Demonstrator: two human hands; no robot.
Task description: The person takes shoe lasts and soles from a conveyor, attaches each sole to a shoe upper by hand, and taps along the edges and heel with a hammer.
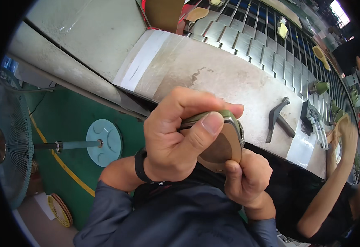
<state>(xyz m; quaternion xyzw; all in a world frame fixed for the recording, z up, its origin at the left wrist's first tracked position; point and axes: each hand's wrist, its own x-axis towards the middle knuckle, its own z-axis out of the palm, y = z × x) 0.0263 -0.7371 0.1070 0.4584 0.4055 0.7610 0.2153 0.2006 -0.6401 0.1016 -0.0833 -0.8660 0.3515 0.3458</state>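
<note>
Both my hands hold a shoe in front of my chest, its brown sole turned toward me and green upper material showing along the top edge. My left hand wraps over the upper end, with the thumb pressed on the rim and the fingers behind. At the lower right edge, my right hand pinches the sole between thumb and bent fingers. The shoe's far side is hidden. Beyond my right hand, a dark pincer-like hand tool with two spread handles lies on the worktable.
A slatted metal conveyor carries tan sole pieces and green shoes past the table. A black holder with white tubes stands at right, near a co-worker's arm. A fan with a round blue base stands at left.
</note>
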